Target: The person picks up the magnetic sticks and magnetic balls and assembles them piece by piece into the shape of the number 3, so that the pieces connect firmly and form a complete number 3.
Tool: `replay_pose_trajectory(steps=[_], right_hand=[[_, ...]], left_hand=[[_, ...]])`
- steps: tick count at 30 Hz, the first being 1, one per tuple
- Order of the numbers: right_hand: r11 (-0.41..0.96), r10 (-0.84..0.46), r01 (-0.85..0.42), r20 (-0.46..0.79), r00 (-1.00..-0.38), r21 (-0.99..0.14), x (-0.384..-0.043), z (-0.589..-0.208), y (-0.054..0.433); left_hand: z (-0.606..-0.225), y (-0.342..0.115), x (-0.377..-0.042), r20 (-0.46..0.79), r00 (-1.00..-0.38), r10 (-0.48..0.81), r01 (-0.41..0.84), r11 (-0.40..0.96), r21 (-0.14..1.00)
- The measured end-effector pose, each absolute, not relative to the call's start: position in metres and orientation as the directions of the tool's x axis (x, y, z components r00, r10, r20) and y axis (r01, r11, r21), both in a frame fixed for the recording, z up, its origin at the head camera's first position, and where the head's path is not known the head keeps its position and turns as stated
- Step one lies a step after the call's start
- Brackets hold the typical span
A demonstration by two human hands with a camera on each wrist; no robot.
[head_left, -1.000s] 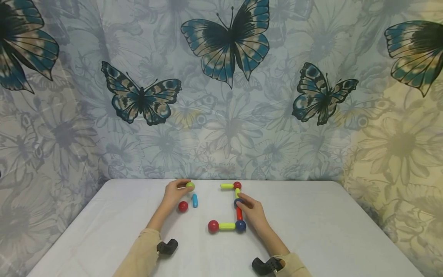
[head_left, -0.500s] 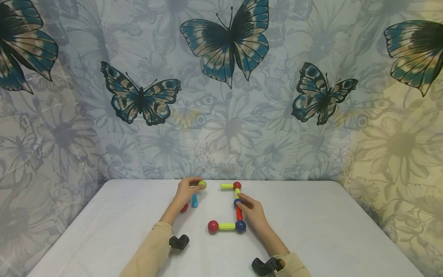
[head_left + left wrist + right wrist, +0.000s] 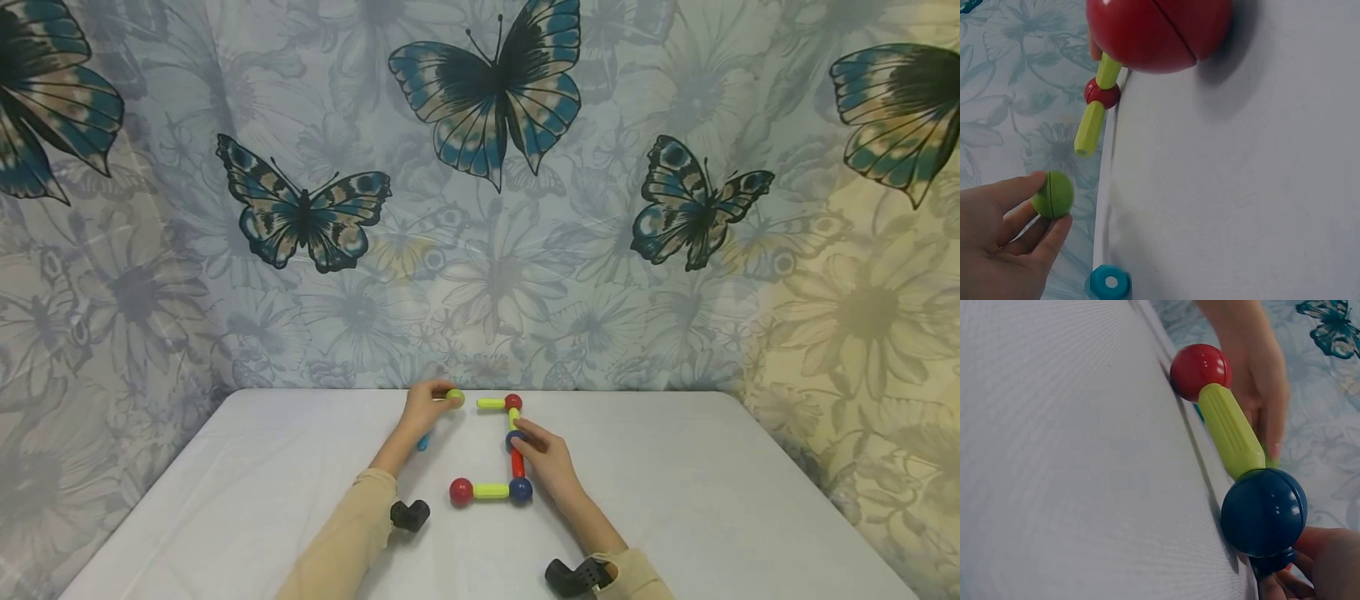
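My left hand (image 3: 424, 410) pinches a lime-green ball (image 3: 456, 399) between thumb and fingertips; in the left wrist view the ball (image 3: 1054, 195) is apart from the free end of a yellow-green rod (image 3: 1089, 128). That rod belongs to a chain of toy balls and rods on the table. From the far red ball (image 3: 513, 402), the chain runs through a blue ball (image 3: 513, 442) and a red rod (image 3: 518, 465) to the near blue ball (image 3: 521, 492). A yellow-green rod (image 3: 491, 492) and red ball (image 3: 461, 492) end it. My right hand (image 3: 549, 460) grips the middle blue ball.
A light-blue rod (image 3: 423, 442) lies by my left wrist, partly hidden. The white table (image 3: 675, 467) ends at a patterned butterfly cloth (image 3: 495, 250) behind. Dark wrist cameras are strapped on both wrists.
My left hand has carried the green ball rightward, close to the chain's far rod. Its arm now hides the loose red ball and part of the light-blue rod. My right hand stays put.
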State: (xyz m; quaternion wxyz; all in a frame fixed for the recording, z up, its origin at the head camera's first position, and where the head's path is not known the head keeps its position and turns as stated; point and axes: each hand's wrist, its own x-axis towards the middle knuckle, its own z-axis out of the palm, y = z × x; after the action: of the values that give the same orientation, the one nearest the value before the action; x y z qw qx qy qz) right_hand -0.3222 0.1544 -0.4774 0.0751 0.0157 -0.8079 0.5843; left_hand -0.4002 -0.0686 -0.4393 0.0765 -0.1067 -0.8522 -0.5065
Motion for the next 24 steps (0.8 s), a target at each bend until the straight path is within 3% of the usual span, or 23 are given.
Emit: replay_pose_trajectory(steps=[24], right_hand=[[0.338, 0.064, -0.098, 0.127, -0.990, -0.936, -0.323, -0.477, 0.154]], left_hand=[[-0.449, -0.055, -0.404, 0.178, -0.978, 0.111, 0.209, 0.441, 0.873]])
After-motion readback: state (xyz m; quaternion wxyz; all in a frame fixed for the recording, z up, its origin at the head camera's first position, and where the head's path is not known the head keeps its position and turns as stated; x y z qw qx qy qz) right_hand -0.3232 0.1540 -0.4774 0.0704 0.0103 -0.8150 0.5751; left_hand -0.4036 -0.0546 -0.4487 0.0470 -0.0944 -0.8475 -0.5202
